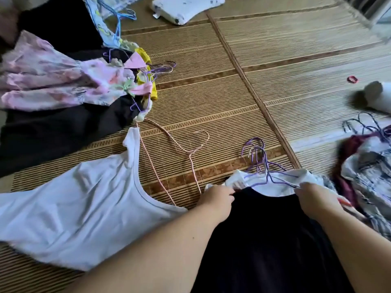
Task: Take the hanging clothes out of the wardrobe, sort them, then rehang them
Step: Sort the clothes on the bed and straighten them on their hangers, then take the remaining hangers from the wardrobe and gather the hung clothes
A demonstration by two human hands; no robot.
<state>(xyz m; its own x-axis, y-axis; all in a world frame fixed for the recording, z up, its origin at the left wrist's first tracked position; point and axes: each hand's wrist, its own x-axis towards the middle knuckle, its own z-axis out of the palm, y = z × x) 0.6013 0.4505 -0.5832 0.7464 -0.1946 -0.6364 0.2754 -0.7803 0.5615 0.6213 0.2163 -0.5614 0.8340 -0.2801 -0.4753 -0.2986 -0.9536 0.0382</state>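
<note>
Everything is laid out on a woven bamboo mat (211, 92), tan with darker brown bands. A stitched seam (243, 75) runs slantwise across it, where two panels meet. Daylight washes out the far right side, and something pale in that corner is too blurred to make out.

The person's left hand (218, 199) is clenched on the left shoulder of a black garment (264, 229), and the right hand (315, 197) pinches its right shoulder. The garment lies flat on the mat, right in front of the person. Its white collar (273, 187) is turned away from them, and a bunch of purple hangers (257, 157) pokes out of the neck.

Just left of it, a white top (74, 208) is spread on the mat. A bare pink hanger (190, 151) lies between the two.

Further left there is a heap of dark clothes (53, 132) with a pink floral dress (42, 81) on top. A bit of yellow fabric (153, 89) sits at the heap's edge.

At the far left, a blue patterned piece (101, 22) sits on a blue hanger. A folded white cloth (186, 7) lies at the far edge of the mat.

On the right there is a pile of maroon and grey-print clothes (368, 176), with dark hangers (364, 125) beside it. Beyond the pile lie a white cylinder (378, 96) and a small red hair tie (352, 79).
</note>
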